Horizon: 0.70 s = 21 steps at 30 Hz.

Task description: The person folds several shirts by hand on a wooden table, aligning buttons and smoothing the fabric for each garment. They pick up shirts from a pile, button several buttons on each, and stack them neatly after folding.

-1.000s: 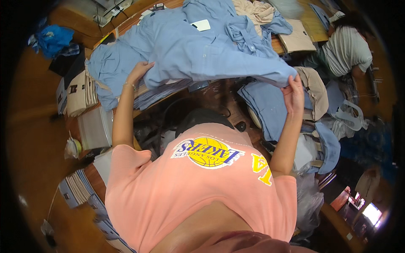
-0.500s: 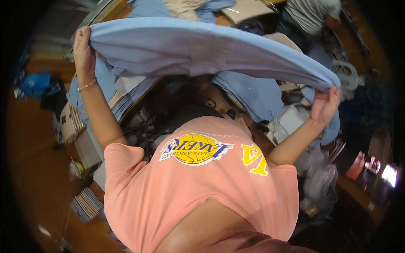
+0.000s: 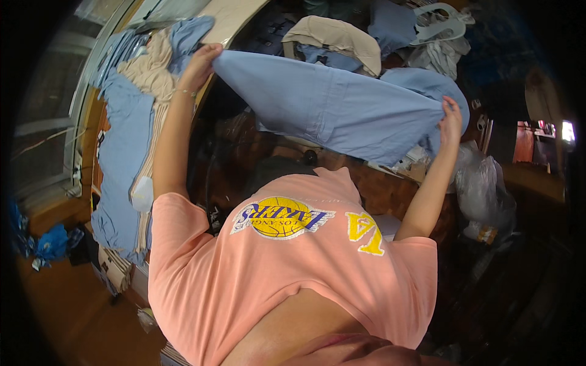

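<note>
A light-blue piece of fabric [image 3: 317, 97], maybe a garment, is stretched between my two hands in front of my chest. A seamed band runs down its middle. My left hand [image 3: 203, 64] is closed on the far left corner, thumb and fingers pinching it. Lower and to the right, my right hand [image 3: 450, 122] grips the other end, where the fabric bunches into folds. The lower edge hangs loose over the dark space in front of me. Whether it is a finished garment or a cut panel, I cannot tell.
On the left table, blue fabric pieces [image 3: 125, 158] lie beside beige fabric [image 3: 152, 67]. Another beige piece [image 3: 336, 39] drapes at the back. A pale plastic chair [image 3: 441, 25] stands back right, with a clear plastic bag [image 3: 485, 189] nearer. A blue bag [image 3: 52, 244] lies far left.
The fabric has gone from a raised, billowing arc to a flatter, slanting stretch. My left hand has shifted to the right in view. The view has turned, bringing in more of the left table.
</note>
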Available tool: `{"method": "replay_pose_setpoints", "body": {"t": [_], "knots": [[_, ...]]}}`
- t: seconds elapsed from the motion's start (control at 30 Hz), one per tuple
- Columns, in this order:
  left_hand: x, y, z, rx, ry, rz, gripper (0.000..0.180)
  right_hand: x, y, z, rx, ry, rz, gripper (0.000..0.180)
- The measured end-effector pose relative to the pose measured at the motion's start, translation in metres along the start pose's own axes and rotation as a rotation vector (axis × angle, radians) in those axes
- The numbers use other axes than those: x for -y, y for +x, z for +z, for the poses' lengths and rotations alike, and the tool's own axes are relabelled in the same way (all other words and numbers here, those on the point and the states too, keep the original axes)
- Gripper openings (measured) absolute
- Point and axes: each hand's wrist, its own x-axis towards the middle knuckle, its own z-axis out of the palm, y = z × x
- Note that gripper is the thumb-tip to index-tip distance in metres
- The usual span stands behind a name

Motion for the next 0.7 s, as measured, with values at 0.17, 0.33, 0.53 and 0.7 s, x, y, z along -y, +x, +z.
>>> {"method": "replay_pose_setpoints", "body": {"t": [0.17, 0.33, 0.53, 0.7], "knots": [[0.031, 0.070, 0.027, -0.171, 0.045, -0.094, 0.024, -0.034, 0.046, -0.012, -0.018, 0.041, 0.052, 0.013], [0.036, 0.065, 0.025, -0.131, 0.056, 0.030, 0.023, -0.043, 0.032, -0.003, -0.065, -0.073, 0.061, 0.012], [0.129, -0.002, -0.001, -0.190, 0.233, -0.114, 0.020, -0.165, 0.008, 0.016, 0.024, -0.210, 0.141, 0.009], [0.211, -0.042, -0.012, -0.099, 0.463, -0.408, 0.033, -0.351, -0.012, -0.015, 0.197, -0.539, 0.146, 0.024]]}}
